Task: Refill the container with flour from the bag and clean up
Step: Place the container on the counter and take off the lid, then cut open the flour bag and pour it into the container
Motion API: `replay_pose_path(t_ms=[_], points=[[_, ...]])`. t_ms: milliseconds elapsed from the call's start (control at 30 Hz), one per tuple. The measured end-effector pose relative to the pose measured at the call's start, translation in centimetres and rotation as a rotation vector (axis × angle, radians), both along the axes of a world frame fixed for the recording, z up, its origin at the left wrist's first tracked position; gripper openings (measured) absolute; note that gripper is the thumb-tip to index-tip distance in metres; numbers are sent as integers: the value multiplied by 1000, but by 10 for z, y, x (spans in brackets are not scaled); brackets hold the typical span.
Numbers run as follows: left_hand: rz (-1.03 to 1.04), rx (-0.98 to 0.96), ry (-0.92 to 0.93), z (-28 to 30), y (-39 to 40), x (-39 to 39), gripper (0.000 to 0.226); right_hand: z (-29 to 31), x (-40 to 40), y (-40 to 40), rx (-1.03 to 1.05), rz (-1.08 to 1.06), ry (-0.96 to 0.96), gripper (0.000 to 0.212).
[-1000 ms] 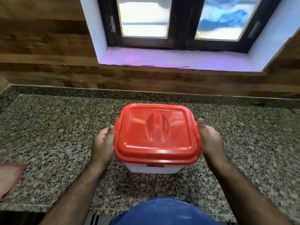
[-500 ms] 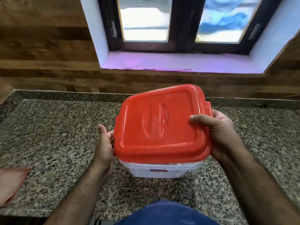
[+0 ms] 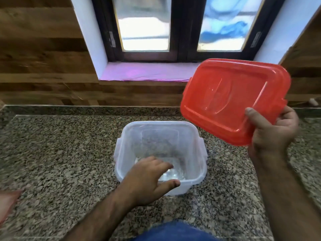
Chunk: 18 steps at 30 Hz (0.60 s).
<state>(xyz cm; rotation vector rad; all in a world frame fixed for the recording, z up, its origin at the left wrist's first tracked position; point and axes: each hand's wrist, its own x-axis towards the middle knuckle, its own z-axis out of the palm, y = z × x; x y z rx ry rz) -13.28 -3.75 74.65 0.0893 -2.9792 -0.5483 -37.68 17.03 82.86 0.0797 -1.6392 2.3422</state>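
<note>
The container (image 3: 160, 157), a clear square tub, sits open at the frame's centre on the speckled bench (image 3: 52, 153), seemingly empty. The right hand (image 3: 272, 134) grasps the red lid (image 3: 225, 100), raised at upper right; it should be set down well aside. The left hand (image 3: 147, 181) hangs released over the near rim; steadying the tub would help pouring.

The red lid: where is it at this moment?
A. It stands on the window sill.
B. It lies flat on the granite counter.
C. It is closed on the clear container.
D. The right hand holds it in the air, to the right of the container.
D: the right hand grips the red lid by its lower edge, tilted in the air, beside the open clear container and apart from it.
</note>
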Motion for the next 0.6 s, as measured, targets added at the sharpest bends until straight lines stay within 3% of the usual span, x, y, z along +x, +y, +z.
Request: replay_pose_path(t_ms=[100, 233, 300, 400, 500, 600], points=[[-66, -99, -216, -5, 8, -14, 70, -23, 0, 9, 299, -83, 232, 63], [-32, -46, -290, -8, 8, -19, 74, -86, -10, 28, 907, 25, 475, 46], [-37, -41, -308, -8, 6, -20, 75, -121, -16, 34, 1103, 76, 545, 45], [-46, -46, -324, -7, 5, -22, 76, -162, -15, 39, 1276, 105, 713, 28], [-43, -56, -334, -7, 5, -23, 78, -198, -13, 51, 1319, 262, 789, 4], [-33, -52, -319, -9, 6, -23, 76, -227, -12, 64, 1346, 409, 734, 19]])
